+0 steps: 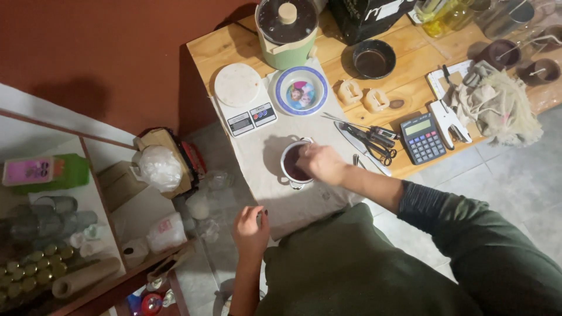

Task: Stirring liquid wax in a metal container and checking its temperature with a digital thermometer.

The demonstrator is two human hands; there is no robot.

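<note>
My right hand [319, 162] reaches into the small white pot [294, 164], grip unclear (fingers hidden); my left hand [250, 229] curls loosely at the surface [257, 149] edge.

free: cloth [260, 155] left of pot [294, 164] | blocked: scale [243, 99], bowl [301, 90] behind; scissors [370, 140] right
</note>
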